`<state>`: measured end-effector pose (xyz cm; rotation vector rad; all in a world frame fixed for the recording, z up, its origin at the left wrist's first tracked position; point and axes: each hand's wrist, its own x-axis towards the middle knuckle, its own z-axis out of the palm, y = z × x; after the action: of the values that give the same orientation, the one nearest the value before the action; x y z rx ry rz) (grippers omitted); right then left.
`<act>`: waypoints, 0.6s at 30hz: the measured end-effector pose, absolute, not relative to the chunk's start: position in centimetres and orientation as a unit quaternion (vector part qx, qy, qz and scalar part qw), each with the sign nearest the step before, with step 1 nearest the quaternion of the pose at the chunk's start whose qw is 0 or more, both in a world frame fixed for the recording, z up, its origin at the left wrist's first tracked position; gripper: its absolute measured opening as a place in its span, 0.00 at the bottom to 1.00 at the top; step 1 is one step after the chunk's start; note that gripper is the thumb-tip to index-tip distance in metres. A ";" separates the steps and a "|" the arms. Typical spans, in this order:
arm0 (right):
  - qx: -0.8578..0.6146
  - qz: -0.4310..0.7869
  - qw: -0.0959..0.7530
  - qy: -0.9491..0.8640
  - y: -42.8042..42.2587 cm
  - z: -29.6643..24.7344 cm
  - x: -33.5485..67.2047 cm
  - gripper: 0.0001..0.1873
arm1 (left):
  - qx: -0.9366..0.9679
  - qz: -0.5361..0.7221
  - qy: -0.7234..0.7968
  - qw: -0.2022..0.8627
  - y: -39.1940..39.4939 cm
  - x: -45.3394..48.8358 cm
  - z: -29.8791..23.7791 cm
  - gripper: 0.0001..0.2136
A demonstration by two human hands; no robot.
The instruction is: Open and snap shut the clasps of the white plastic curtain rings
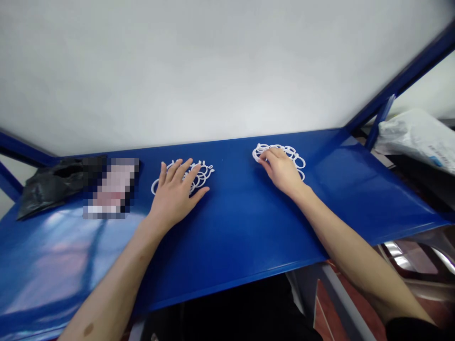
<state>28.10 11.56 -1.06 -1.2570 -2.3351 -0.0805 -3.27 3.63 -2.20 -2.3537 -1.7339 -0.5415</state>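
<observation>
Two loose piles of thin white plastic rings, each ring with a small eyelet like a curtain ring, lie on the blue tabletop [220,237]. Over the left pile [203,176] my left hand [174,194] is spread flat, palm down, its fingers apart and partly covering the rings. At the right pile [292,151] my right hand [280,168] has its fingers curled down, thumb and fingertips closed together on a ring at the pile's left side. The hand hides much of that pile and the exact grip.
On the left lie a crumpled black plastic bag [50,187] and a blurred-out flat item [113,187]. A pale wall [213,71] rises behind the table. Blue frame posts [401,78] stand at both sides. A white plastic package [419,137] sits beyond the right edge.
</observation>
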 end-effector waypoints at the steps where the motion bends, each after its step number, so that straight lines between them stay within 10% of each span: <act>1: -0.468 -0.033 0.239 -0.850 12.2 -1.3 28.5 0.09 | -0.791 -0.186 -0.576 0.086 3.6 -3.2 -2.1 0.27; 18: -0.294 -0.002 0.100 -0.951 7.7 -0.1 24.6 0.13 | -0.858 -0.218 -0.463 0.038 1.8 0.0 -1.9 0.16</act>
<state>24.61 7.74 -0.15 -0.8686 -2.8097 -0.0064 -0.02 1.83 -1.85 -2.6337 -1.4198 -0.6682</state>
